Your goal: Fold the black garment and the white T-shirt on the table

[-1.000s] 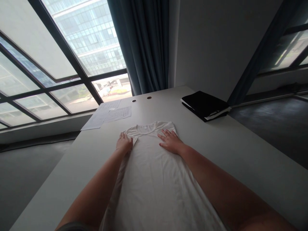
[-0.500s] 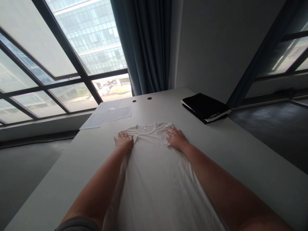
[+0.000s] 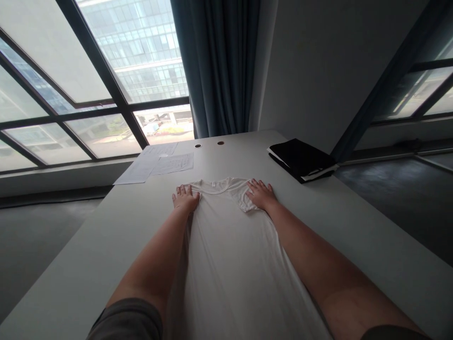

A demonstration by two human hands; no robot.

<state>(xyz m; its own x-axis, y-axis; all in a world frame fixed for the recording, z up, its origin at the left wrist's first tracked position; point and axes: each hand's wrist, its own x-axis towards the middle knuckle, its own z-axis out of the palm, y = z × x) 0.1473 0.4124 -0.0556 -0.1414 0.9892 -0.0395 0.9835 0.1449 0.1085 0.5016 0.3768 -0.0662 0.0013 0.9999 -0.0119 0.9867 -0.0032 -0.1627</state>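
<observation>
A white T-shirt [image 3: 226,245] lies spread on the white table [image 3: 141,226], its neckline at the far end and its body running toward me. My left hand [image 3: 186,197] rests flat on the shirt's left shoulder and sleeve, fingers apart. On the opposite side, my right hand [image 3: 261,193] lies with spread fingers on the right shoulder, beside the sleeve, which is folded inward over the shirt. Part of the left sleeve is hidden under my left hand. The shirt's bottom hem is out of view.
Printed paper sheets [image 3: 138,169] lie at the table's far left. A black folder [image 3: 300,158] with papers in it lies at the far right. Two round cable holes [image 3: 198,146] are near the back edge. Beyond stand a blue curtain [image 3: 222,71] and a window [image 3: 141,47].
My left hand has shifted slightly right and farther away on the shirt's shoulder. My right hand has moved slightly outward and away from me. The view has tilted a little.
</observation>
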